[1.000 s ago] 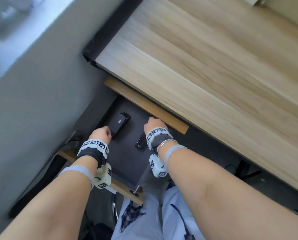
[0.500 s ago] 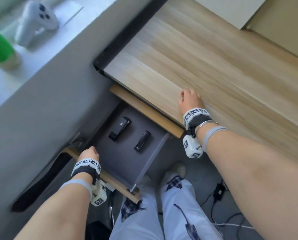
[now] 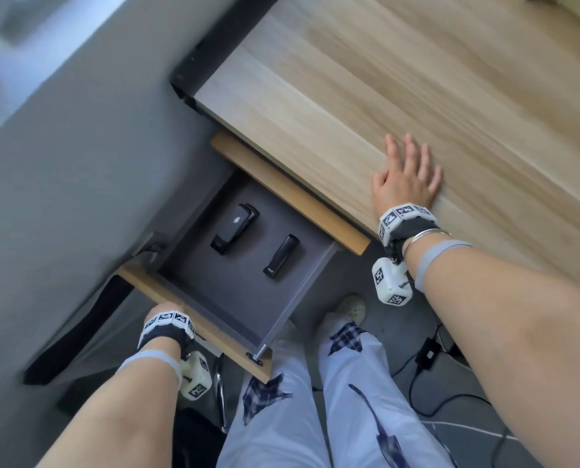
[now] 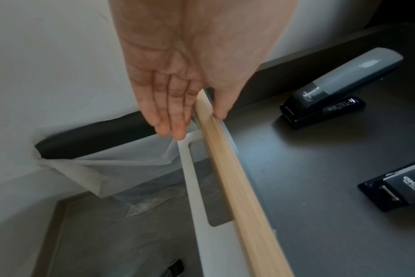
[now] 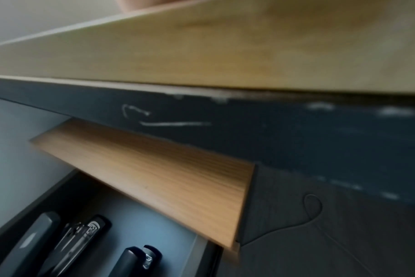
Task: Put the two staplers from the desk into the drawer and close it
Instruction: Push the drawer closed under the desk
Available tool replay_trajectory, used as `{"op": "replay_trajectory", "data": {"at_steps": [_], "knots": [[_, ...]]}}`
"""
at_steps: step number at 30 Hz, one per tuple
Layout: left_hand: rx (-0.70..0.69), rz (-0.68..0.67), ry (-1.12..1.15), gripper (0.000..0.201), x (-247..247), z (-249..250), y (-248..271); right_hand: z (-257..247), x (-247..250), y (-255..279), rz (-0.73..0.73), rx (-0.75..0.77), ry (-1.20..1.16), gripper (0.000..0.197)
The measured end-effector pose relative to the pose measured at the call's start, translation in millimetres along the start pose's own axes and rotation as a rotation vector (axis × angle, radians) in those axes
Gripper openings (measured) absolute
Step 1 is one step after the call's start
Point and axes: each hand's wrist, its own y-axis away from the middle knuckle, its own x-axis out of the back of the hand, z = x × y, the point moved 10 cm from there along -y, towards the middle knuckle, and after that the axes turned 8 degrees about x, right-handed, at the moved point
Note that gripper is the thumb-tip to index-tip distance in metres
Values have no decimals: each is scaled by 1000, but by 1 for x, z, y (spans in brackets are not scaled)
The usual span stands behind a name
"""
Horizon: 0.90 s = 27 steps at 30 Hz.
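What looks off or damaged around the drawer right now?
Both staplers, larger and smaller, lie flat in the open drawer. Only oddity: the desk's dark underside edge shows pale scratches and chipping.

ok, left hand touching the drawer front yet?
Touching. The left wrist view shows the left hand straddling the wooden drawer front: thumb tip pressed on its inner edge, fingers hanging down the outer side.

left hand: fingers straight, lowered | right hand: flat, fingers spread, arm extended
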Motion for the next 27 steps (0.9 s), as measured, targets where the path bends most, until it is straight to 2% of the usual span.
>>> {"op": "replay_trajectory", "data": {"at_steps": [2,4,8,13,19,23,27], "knots": [[-9,-17,-11,49,6,6,10,0,1,0,13,1,8,63],[14,12,44,40,14,7,16,-1,1,0,9,1,8,63],[37,84,103,43,29,18,19,-2,3,0,2,10,11,64],[31,156,259,31,58,44,10,-1,4,0,3,5,14,63],[23,141,455,51,97,87,-1,0,5,0,27,-1,15,63],[-21,140,519,51,120,120,1,0,7,-1,54,-2,20,62],[-127,210,611,46,141,153,5,0,10,-1,77,-4,26,62]]}}
